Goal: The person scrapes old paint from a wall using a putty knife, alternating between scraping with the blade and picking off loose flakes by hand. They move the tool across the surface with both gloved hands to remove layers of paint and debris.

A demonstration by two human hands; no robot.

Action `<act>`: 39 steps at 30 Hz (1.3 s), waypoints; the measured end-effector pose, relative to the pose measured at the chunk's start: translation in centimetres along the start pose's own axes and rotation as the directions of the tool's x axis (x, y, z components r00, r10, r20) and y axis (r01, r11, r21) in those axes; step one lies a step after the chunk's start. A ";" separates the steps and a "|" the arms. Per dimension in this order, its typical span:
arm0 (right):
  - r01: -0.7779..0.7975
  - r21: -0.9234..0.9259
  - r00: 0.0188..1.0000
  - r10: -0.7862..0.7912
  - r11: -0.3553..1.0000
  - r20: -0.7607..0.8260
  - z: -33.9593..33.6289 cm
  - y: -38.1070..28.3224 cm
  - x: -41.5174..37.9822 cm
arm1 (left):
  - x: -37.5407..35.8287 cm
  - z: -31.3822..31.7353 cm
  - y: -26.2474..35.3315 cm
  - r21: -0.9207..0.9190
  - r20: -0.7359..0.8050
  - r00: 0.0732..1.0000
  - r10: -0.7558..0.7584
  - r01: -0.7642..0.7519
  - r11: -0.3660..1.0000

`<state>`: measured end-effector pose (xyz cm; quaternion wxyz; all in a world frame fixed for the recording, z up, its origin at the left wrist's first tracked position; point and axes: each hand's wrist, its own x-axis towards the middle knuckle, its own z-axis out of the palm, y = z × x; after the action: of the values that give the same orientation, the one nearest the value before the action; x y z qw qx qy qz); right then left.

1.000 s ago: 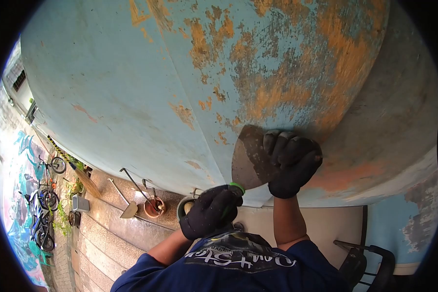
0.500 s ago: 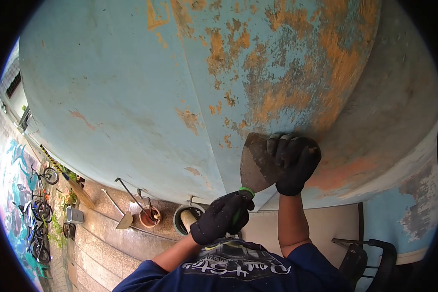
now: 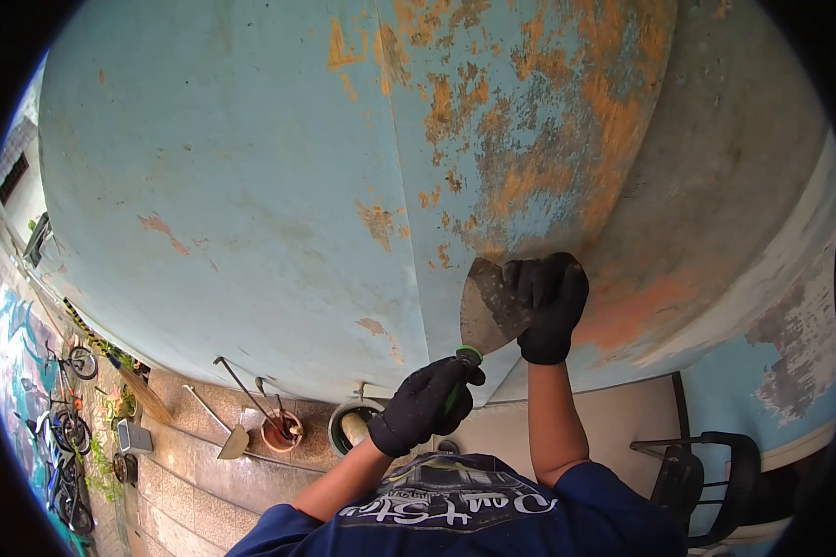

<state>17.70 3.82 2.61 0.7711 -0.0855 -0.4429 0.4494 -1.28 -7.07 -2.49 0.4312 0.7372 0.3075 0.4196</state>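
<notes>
The scraper (image 3: 500, 320) seemed light and stiff, best held by its handle (image 3: 470, 354) in the closed left hand (image 3: 422, 405), while the right hand (image 3: 554, 306) gripped the blade (image 3: 476, 311).

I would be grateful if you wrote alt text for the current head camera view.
A person's gloved left hand grips a wide scraper by its handle, while the gloved right hand curls at the blade's edge. Before them is a blue wall with worn orange and grey patches; at lower left are a dustpan, a broom and parked bikes.
</notes>
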 end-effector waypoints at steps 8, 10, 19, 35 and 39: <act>0.050 0.118 0.997 -0.056 0.992 0.055 1.2 -1.6 -1.3 | 0.7 -1.1 4.7 -0.527 0.232 0.818 -0.527 0.561 0.639; 0.031 0.143 0.997 -0.042 0.989 0.072 0.5 -1.7 -2.2 | 0.4 -0.5 4.9 -0.701 0.185 0.858 -0.479 0.457 0.548; -0.209 0.030 0.952 0.211 0.977 -0.222 2.7 -3.1 -9.3 | -1.0 0.1 3.9 -0.573 0.172 0.891 -0.420 0.438 0.693; -0.251 -0.626 0.881 0.442 0.738 0.168 -0.2 -7.0 -4.9 | 4.1 -0.4 1.2 0.359 -0.077 0.983 0.168 -0.130 0.924; -0.295 -0.609 0.874 0.466 0.737 0.141 -3.1 -6.5 -4.5 | 5.4 1.0 0.5 0.611 -0.153 0.949 0.275 -0.128 0.782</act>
<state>23.19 -2.64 1.48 0.5283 -0.3359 -0.6347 0.4531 2.14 -3.26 -0.43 0.0921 0.8087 0.3905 0.4301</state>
